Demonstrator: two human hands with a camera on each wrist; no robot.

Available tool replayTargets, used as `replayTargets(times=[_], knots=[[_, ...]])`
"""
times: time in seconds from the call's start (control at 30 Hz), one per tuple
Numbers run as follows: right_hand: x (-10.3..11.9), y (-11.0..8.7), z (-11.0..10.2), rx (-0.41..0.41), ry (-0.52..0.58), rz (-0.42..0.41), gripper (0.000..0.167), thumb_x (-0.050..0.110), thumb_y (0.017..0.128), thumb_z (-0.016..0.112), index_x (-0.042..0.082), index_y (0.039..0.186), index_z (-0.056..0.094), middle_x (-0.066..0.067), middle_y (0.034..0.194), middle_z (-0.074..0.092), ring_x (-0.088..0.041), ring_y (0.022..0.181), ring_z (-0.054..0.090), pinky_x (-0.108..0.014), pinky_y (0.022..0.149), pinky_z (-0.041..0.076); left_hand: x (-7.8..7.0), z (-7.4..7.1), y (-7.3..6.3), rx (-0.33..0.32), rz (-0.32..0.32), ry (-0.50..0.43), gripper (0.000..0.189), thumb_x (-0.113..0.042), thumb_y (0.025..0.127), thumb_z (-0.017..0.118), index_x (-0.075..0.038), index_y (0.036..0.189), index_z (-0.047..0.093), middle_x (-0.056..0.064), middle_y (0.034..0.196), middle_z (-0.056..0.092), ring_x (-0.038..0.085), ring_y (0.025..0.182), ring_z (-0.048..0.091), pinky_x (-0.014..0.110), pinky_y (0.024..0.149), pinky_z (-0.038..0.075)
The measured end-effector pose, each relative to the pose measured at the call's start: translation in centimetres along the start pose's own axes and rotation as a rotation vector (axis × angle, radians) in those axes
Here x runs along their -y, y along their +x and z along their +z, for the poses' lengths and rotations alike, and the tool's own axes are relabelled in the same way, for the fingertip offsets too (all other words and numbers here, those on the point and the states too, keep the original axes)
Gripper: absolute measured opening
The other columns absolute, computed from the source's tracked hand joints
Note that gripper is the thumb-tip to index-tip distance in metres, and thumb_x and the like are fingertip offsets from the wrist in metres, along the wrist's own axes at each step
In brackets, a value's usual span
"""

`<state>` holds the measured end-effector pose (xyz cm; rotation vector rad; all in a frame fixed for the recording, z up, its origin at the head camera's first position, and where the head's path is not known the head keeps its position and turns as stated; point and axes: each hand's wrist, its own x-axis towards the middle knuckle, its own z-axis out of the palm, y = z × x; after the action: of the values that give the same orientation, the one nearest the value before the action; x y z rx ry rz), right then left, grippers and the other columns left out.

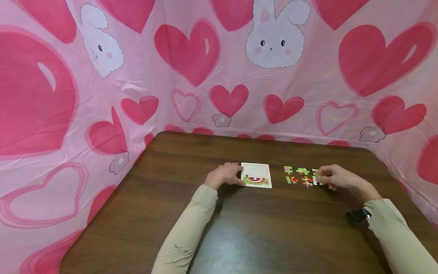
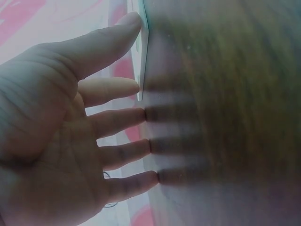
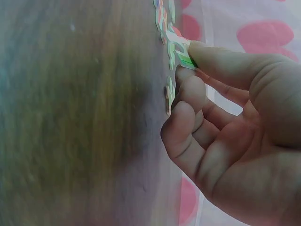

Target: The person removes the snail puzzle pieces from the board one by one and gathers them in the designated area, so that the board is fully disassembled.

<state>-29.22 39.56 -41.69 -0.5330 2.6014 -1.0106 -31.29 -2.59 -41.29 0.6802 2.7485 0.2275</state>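
Left hand (image 1: 223, 175), fingers spread, touches board (image 1: 254, 169) just to its right (probably to steady it); right hand (image 1: 338, 177) pinches puzzle piece (image 3: 186, 60) with thumb and fingers, likely for control; loose pieces (image 1: 302, 171) lie just left of it.

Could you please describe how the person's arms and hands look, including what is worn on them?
Both arms wear long beige sleeves. The left sleeve has thin dark marks. A small black device shows at each wrist. The left hand and right hand wear no gloves.
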Motion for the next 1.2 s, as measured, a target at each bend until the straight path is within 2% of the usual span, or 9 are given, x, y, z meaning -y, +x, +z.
replayTargets(times=[0.13, 0.3, 0.57, 0.8, 0.97, 1.07, 1.2], knots=[[-0.3, -0.2, -0.4, 0.026, 0.005, 0.007, 0.015, 0.016, 0.097, 0.061, 0.001, 0.099, 0.062, 0.003, 0.068, 0.053, -0.009, 0.053, 0.051, -0.029, 0.046, 0.047, 0.0, -0.1, 0.1, 0.005, 0.009, 0.002, 0.049, -0.051, 0.086, 0.070, -0.020, 0.122, 0.060, 0.005, 0.156, 0.041, 0.030, 0.136, 0.044, 0.056, 0.110, 0.037], [-0.7, -0.3, -0.5, 0.066, 0.019, 0.060, 0.018, 0.017, 0.096, 0.062, -0.001, 0.098, 0.060, 0.005, 0.067, 0.051, -0.008, 0.053, 0.051, -0.027, 0.047, 0.046, 0.0, -0.1, 0.1, 0.004, 0.013, -0.001, 0.045, -0.050, 0.086, 0.070, -0.021, 0.119, 0.060, 0.005, 0.155, 0.042, 0.030, 0.135, 0.046, 0.056, 0.109, 0.038], [-0.5, -0.4, -0.2, 0.026, 0.011, 0.117, 0.021, 0.015, 0.093, 0.067, -0.002, 0.097, 0.055, 0.000, 0.068, 0.054, -0.011, 0.051, 0.052, -0.028, 0.046, 0.047, 0.0, -0.1, 0.0, -0.001, 0.014, -0.006, 0.041, -0.049, 0.086, 0.071, -0.021, 0.114, 0.060, 0.005, 0.153, 0.044, 0.029, 0.132, 0.049, 0.057, 0.108, 0.039], [0.8, -0.3, -0.2, 0.000, -0.144, 0.183, 0.029, 0.022, 0.090, 0.071, 0.003, 0.093, 0.050, -0.002, 0.068, 0.053, -0.016, 0.055, 0.055, -0.032, 0.049, 0.050, 0.0, -0.3, -0.1, -0.006, 0.019, -0.019, 0.039, -0.049, 0.085, 0.072, -0.020, 0.108, 0.060, 0.007, 0.151, 0.046, 0.028, 0.125, 0.052, 0.055, 0.105, 0.042], [2.1, 0.5, -0.6, 0.002, -0.200, 0.162, 0.025, 0.022, 0.091, 0.070, 0.004, 0.093, 0.053, -0.001, 0.070, 0.055, -0.016, 0.056, 0.053, -0.032, 0.049, 0.048, 0.1, -0.4, -0.1, -0.001, 0.020, -0.028, 0.042, -0.049, 0.085, 0.072, -0.020, 0.114, 0.061, 0.007, 0.152, 0.045, 0.029, 0.128, 0.051, 0.055, 0.106, 0.041], [3.3, 1.1, -0.7, -0.017, -0.227, 0.138, 0.021, 0.023, 0.092, 0.068, 0.006, 0.094, 0.056, -0.001, 0.071, 0.057, -0.015, 0.055, 0.052, -0.031, 0.049, 0.048, 0.1, -0.4, -0.2, 0.001, 0.020, -0.034, 0.047, -0.049, 0.085, 0.072, -0.020, 0.120, 0.060, 0.007, 0.153, 0.044, 0.030, 0.132, 0.048, 0.057, 0.108, 0.039], [4.8, 1.7, -0.1, -0.058, -0.284, 0.088, 0.018, 0.026, 0.093, 0.067, 0.010, 0.092, 0.060, -0.002, 0.072, 0.059, -0.014, 0.058, 0.053, -0.029, 0.051, 0.045, 0.0, -0.5, -0.2, 0.001, 0.021, -0.039, 0.046, -0.048, 0.085, 0.072, -0.019, 0.119, 0.060, 0.008, 0.153, 0.044, 0.031, 0.132, 0.048, 0.057, 0.108, 0.038]])
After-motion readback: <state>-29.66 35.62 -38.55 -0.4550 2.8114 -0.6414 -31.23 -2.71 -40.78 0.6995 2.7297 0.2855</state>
